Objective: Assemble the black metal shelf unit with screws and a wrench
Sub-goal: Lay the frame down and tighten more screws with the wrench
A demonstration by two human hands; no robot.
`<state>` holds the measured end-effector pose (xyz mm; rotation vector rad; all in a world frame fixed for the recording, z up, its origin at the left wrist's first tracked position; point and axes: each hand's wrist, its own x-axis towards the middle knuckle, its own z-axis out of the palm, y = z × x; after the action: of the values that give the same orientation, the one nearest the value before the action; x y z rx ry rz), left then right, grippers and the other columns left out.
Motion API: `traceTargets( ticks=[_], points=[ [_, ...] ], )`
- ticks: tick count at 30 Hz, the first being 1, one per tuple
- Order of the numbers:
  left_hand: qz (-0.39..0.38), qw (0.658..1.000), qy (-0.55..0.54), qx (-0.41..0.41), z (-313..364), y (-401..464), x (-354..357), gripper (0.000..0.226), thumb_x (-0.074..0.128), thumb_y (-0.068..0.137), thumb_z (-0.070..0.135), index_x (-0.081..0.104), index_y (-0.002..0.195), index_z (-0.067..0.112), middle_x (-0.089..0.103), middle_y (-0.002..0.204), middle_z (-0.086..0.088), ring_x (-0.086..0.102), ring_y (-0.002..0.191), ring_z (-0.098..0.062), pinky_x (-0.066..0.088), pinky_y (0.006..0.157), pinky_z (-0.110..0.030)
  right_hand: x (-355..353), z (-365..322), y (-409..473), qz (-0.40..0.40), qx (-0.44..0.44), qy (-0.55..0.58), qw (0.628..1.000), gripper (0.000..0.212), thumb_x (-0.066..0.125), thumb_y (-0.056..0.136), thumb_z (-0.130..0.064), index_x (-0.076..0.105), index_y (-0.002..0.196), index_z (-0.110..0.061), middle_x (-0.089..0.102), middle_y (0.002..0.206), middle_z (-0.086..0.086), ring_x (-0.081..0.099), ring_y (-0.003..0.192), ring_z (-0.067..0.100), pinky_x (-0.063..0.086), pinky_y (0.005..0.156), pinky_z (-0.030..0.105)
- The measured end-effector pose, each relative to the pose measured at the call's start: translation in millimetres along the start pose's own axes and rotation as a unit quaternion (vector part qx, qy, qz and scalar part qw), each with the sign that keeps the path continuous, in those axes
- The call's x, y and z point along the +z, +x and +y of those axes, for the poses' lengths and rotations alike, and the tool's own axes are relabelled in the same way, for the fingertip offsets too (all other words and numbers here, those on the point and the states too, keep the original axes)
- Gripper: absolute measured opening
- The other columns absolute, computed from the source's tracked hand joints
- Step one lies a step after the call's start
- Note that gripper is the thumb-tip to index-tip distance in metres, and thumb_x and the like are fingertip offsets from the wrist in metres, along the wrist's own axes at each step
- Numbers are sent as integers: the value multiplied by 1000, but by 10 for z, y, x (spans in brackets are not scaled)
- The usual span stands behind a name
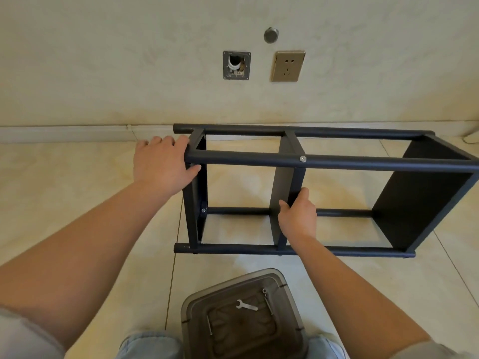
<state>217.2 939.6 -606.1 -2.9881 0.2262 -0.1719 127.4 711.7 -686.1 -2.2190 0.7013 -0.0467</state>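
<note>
Black metal shelf unit (324,161) lies sideways; left hand (162,164) grips its end tube. Right hand (298,216) pinches the middle panel (285,174), wrench (246,305) below it.

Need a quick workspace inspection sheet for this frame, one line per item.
Surface: pale tiled floor.
Job's things: black shelf unit on its side; wrench and long screws on grey bin lid.
Clutter: nothing seen.
Grips: left hand holds the unit's left end; right hand grips the middle panel.
Cables: nothing seen.
Surroundings: wall with gold socket, open wall box, round metal cap.
</note>
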Motion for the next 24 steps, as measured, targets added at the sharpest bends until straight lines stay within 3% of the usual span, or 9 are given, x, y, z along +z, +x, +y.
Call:
traceTargets(
  ticks=[3, 5, 9, 13, 17, 24],
  points=[
    [-19, 1000, -9, -11, -32, -38, 31, 53, 45, 85, 61, 39, 127, 30, 58, 83, 6, 54, 76, -22, 39, 62, -30, 50, 65, -11, 8, 1, 4, 1000, 22, 54, 95, -16, 39, 110, -9, 56, 95, 9, 59, 90, 29, 47, 68, 32],
    [-27, 999, -15, -21, -29, -85, 45, 57, 46, 84, 61, 34, 132, 32, 53, 77, 8, 48, 69, -21, 36, 55, -27, 65, 85, -2, 10, 7, 11, 1000, 25, 53, 95, -14, 39, 115, -5, 57, 99, 10, 58, 91, 28, 45, 69, 31],
    [-24, 1000, -18, -7, -2, -197, 129, 67, 48, 82, 64, 28, 139, 35, 48, 78, 11, 47, 66, -19, 34, 51, -25, 92, 152, 7, 8, 25, 28, 999, 31, 53, 95, -13, 40, 122, -6, 60, 112, 14, 60, 102, 31, 49, 83, 37],
    [-26, 999, -39, 8, 3, -263, 222, 73, 49, 81, 66, 22, 143, 39, 49, 83, 11, 48, 66, -18, 40, 53, -25, 126, 220, 23, 3, 44, 45, 998, 30, 51, 96, -12, 39, 122, -6, 60, 111, 14, 59, 105, 32, 47, 83, 36],
    [-43, 998, -40, 22, 68, -320, 281, 75, 49, 84, 59, 10, 146, 44, 54, 81, 7, 49, 66, -18, 36, 50, -25, 154, 284, 41, 13, 69, 57, 996, 31, 52, 96, -11, 39, 123, -5, 59, 115, 16, 58, 107, 34, 47, 88, 39],
    [-49, 996, -70, 22, 107, -361, 318, 70, 53, 87, 48, 17, 146, 40, 45, 84, 7, 53, 70, -21, 36, 53, -27, 137, 344, 96, 15, 68, 50, 996, 31, 51, 96, -13, 38, 124, -6, 59, 115, 15, 58, 106, 32, 48, 87, 38]
  ],
)
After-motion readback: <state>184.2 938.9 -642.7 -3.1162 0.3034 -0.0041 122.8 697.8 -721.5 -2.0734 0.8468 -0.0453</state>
